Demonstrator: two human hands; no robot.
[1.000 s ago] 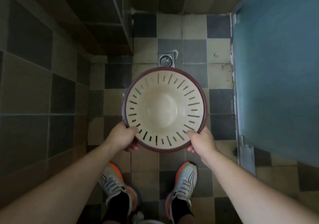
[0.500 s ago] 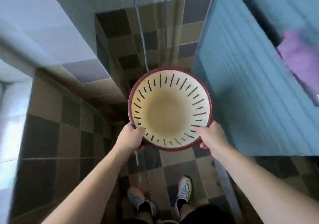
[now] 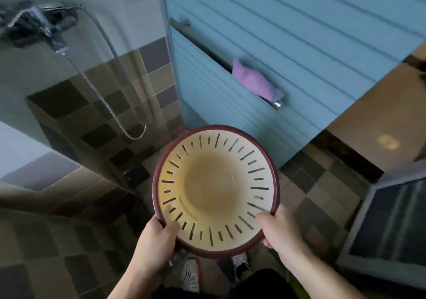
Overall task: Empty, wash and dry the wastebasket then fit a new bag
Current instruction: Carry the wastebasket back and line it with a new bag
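Centrally, one slotted wastebasket (image 3: 215, 189), maroon rim, cream inside holds nothing. Two hands: left hand (image 3: 158, 241) and right hand (image 3: 280, 232) each grip rim. One purple cloth (image 3: 253, 80) on rail (image 3: 202, 43), upper right.

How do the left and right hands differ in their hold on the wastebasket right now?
The left hand grips the wastebasket at its near-left rim, thumb lying over the cream inside wall; the right hand grips the near-right rim, thumb pointing inward across the slots. The left hand sits slightly lower in the head view than the right hand. Both hold the dark red rim, keeping the empty wastebasket's opening facing the camera.
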